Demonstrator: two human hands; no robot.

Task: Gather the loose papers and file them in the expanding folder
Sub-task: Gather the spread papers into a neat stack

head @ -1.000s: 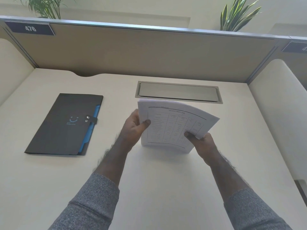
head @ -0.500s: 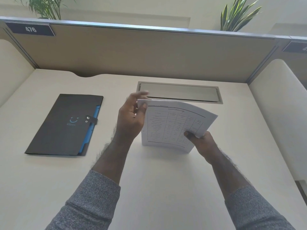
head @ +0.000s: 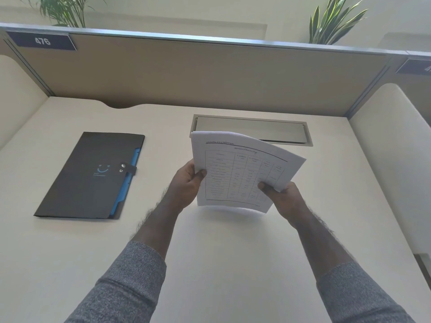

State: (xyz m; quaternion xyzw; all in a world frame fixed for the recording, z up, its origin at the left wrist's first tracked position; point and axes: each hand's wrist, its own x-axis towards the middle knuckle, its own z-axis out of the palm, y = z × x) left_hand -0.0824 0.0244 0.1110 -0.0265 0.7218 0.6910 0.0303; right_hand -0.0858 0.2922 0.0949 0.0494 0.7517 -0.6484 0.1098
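Observation:
A stack of white papers with a printed table on top stands on edge above the desk's middle. My left hand grips its left edge, thumb on the front sheet. My right hand pinches the lower right corner. The black expanding folder lies flat and closed at the left, with a snap strap and blue inner pockets showing along its right side. It is apart from both hands.
A grey cable tray lid is set in the cream desk just behind the papers. Tan partition walls close the back and both sides. Plants stand behind the partition.
Half a second ago my left hand had lifted off, fingers apart near the stack's top left corner. It has now dropped back and gripped the left edge. My right hand kept its hold.

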